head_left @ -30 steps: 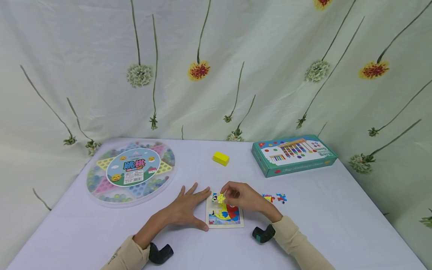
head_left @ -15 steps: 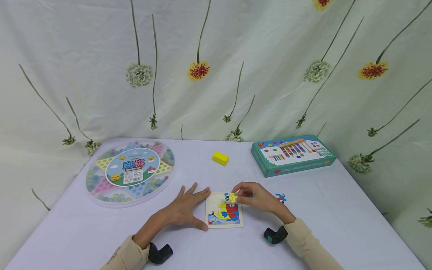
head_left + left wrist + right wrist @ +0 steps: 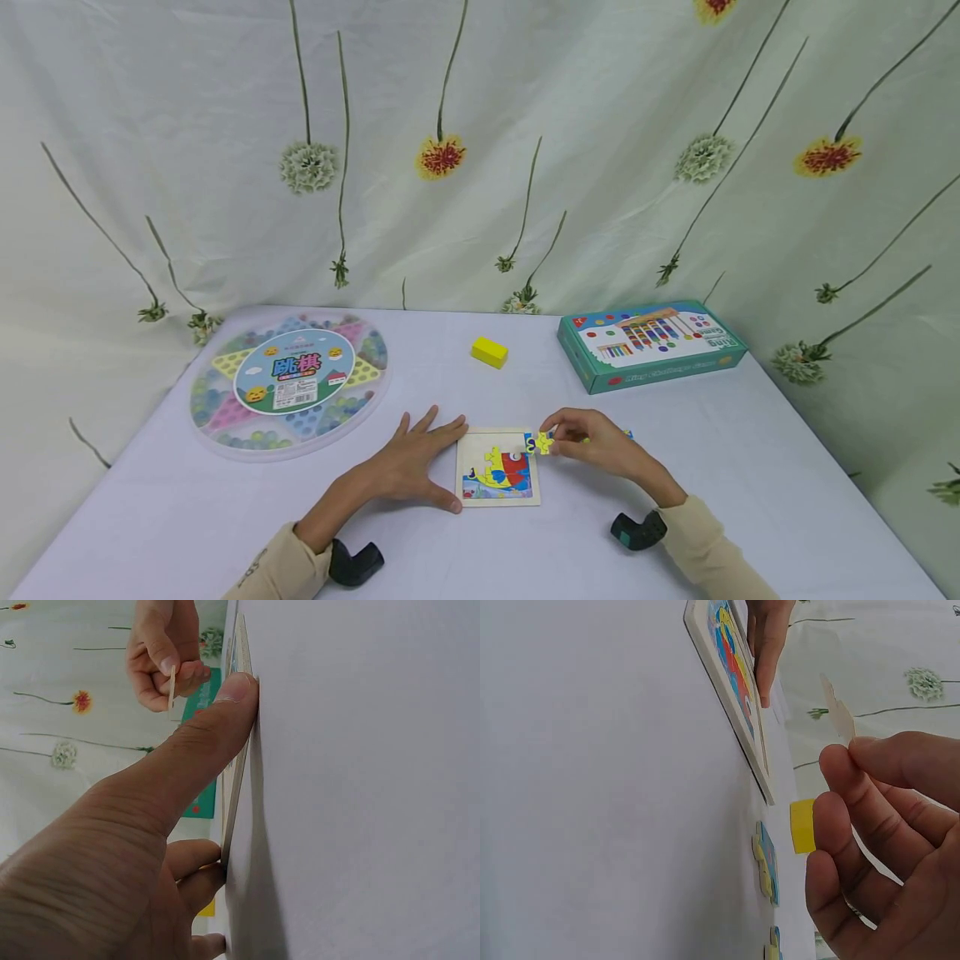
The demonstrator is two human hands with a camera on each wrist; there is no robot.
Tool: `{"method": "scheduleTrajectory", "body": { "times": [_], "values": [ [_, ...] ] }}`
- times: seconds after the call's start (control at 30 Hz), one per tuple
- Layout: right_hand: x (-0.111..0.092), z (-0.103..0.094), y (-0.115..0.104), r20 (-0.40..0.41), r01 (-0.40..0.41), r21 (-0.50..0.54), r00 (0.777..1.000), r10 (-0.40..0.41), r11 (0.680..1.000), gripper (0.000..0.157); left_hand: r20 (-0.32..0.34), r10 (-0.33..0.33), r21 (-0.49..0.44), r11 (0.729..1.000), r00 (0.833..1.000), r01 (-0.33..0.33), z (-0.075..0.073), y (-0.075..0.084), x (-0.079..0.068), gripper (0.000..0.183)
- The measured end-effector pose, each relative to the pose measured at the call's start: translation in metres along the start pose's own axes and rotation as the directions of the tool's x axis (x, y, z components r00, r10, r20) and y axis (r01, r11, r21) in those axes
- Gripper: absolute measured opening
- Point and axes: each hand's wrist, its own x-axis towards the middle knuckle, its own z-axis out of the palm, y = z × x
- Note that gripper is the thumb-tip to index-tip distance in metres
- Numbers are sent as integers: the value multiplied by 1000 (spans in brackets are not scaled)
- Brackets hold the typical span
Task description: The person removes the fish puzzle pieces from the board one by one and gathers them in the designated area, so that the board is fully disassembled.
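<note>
A small wooden puzzle board (image 3: 474,502) lies flat on the table, with joined pieces of a red, yellow and blue fish picture (image 3: 506,475) along its bottom and right. My left hand (image 3: 408,463) rests at the board's left side, fingers spread; its thumb touches the near left corner and its index finger reaches the far left corner. Thumb and finger of my right hand (image 3: 600,442) pinch a yellow and blue jigsaw piece (image 3: 541,442), raised above the board's far right corner. In the right wrist view that piece (image 3: 838,709) shows its plain wooden back.
Loose jigsaw pieces (image 3: 766,864) lie right of the board, mostly hidden by my right hand in the head view. Farther back are a yellow block (image 3: 490,352) and a green game box (image 3: 652,346). A round Chinese checkers set (image 3: 292,383) sits at the left.
My right hand has moved to the right with the pinched jigsaw piece, from over the board's far left part to its far right corner. The left hand has stayed in place.
</note>
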Motion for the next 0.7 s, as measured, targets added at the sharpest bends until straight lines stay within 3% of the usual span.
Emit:
{"method": "scheduleTrajectory", "body": {
  "times": [0.3,0.7],
  "values": [
    [-15,-6,10,53,-25,33,998,23,999,23,-2,-1,0,1000,1000,1,0,0,0,105],
    [-28,-11,19,44,-43,16,998,43,999,21,0,6,-2,1000,1000,-6,0,1,-1,105]
  ]
}}
